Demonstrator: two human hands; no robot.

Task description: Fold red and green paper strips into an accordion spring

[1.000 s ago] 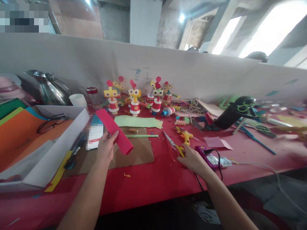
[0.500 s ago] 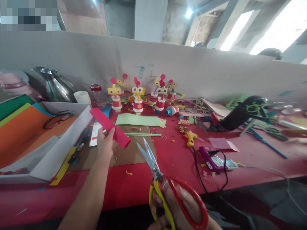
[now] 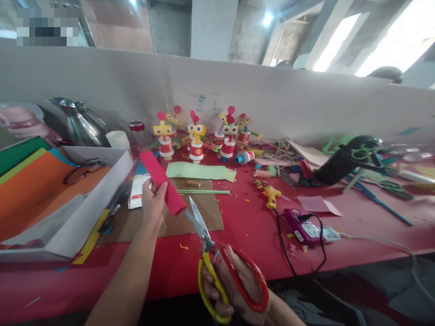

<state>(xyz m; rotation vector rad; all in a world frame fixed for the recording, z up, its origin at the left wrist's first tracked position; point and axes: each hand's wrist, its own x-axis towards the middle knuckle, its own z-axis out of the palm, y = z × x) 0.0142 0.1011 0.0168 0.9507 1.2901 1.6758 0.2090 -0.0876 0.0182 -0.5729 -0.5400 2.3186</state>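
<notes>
Pinched between the thumb and fingers of my left hand (image 3: 154, 201) is a strip of red paper (image 3: 162, 181), slanting down to the right above the brown cardboard (image 3: 204, 217). My right hand (image 3: 234, 280) grips a pair of scissors (image 3: 204, 240) by its yellow and red handles. The blades are parted, and their tips are close to the strip's lower end; whether they touch it I cannot tell. Beyond lie a pale green paper strip (image 3: 200, 171), a small coiled paper spring (image 3: 194, 184) and thin green strips (image 3: 207, 192).
Several paper figures (image 3: 196, 145) stand at the back. A white box (image 3: 98, 199) with coloured sheets is at left, near a phone (image 3: 137, 192) and steel jug (image 3: 79, 122). Rightward lie a yellow glue gun (image 3: 270, 194), a purple power strip (image 3: 299, 226) with cables and a tilted black holder (image 3: 343, 163).
The scissors in my right hand have moved left and up, towards the red strip's lower end. My left hand has shifted slightly right, and the strip is tilted more steeply.
</notes>
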